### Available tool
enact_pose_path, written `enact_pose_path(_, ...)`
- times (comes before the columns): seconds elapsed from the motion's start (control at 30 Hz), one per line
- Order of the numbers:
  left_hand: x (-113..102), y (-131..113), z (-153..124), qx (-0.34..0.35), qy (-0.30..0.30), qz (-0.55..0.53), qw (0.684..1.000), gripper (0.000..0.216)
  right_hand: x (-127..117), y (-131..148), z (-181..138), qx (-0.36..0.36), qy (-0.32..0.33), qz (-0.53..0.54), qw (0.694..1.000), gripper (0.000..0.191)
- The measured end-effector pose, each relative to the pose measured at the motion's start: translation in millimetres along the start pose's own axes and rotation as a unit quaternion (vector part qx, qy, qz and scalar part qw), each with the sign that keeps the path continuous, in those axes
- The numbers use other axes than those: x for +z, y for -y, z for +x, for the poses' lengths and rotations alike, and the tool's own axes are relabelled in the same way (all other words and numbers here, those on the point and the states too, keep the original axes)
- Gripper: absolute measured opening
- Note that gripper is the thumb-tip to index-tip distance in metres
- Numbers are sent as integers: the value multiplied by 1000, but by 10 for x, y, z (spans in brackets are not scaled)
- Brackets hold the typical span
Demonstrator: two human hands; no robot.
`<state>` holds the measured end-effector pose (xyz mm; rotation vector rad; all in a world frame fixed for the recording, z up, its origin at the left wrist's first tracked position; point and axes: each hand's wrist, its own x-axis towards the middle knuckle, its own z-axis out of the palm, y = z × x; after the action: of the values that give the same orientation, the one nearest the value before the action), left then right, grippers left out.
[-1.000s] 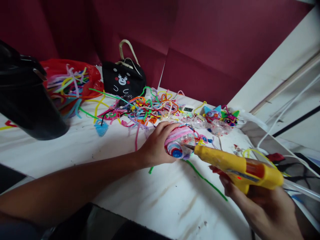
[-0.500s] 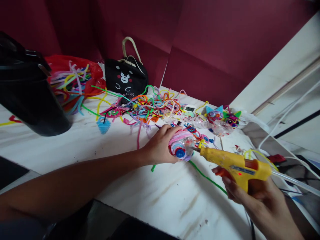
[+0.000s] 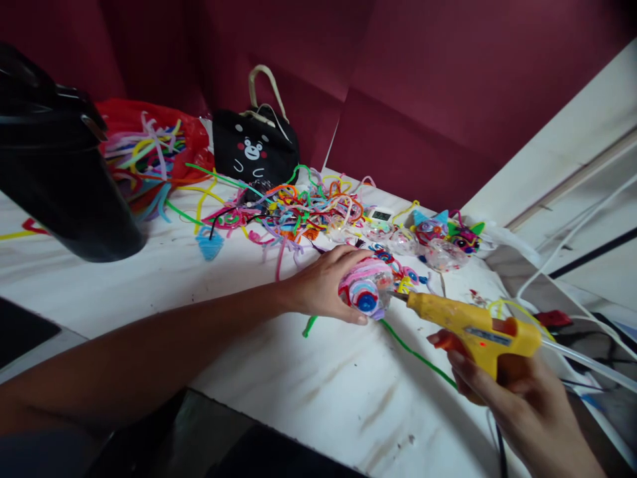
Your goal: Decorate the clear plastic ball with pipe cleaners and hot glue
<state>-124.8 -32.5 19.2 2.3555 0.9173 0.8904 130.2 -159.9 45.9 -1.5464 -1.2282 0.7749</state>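
My left hand (image 3: pixel 331 285) is wrapped round a clear plastic ball (image 3: pixel 371 285) partly covered with pink, light blue and red pipe cleaner coils, with a dark blue centre on one coil. In my right hand (image 3: pixel 517 392) is a yellow hot glue gun (image 3: pixel 462 322), its red light on and a clear glue stick (image 3: pixel 587 355) coming out of its back. The nozzle points at the bare side of the ball, touching it or nearly so; I cannot tell which. Below the ball a green pipe cleaner (image 3: pixel 415 355) lies across the marble-patterned table (image 3: pixel 318 392).
A black tumbler (image 3: pixel 64 166) stands at left, before a red bag (image 3: pixel 194 143) of pipe cleaners. Behind are a black bear-face pouch (image 3: pixel 256 146), a heap of loose pipe cleaners (image 3: pixel 298 209), a small digital timer (image 3: pixel 381 216) and decorated balls with ears (image 3: pixel 430 226). Cables (image 3: pixel 572 239) run at right.
The whole view has shifted slightly. My left hand still grips the ball, and the glue gun stays at its bare side with almost the same pose.
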Motion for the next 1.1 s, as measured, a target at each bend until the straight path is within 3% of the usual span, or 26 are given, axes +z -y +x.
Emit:
enact_pose_path(0.17, -87, -12, 7, -2, 42, -54, 998, 60, -23, -43, 33, -14, 8, -4, 1000, 46)
enact_pose_path(0.23, -97, -2, 10, 16, 43, -58, 997, 51, -55, -85, 70, -25, 17, 0, 1000, 46)
enact_pose_path(0.37, -92, 39, 28, 42, 43, -72, 996, 50, -133, -145, 152, -47, 43, -8, 998, 44)
enact_pose_path(0.53, -107, 58, 52, 10, 61, -91, 994, 54, -186, -157, 212, -68, 77, -14, 995, 39)
enact_pose_path(0.93, -104, 11, 34, 20, 73, -73, 994, 52, -174, -114, 121, -29, 61, -5, 998, 56)
enact_pose_path(1.1, -76, 7, 37, 18, 59, -67, 996, 51, -154, -139, 124, -28, 64, -7, 998, 46)
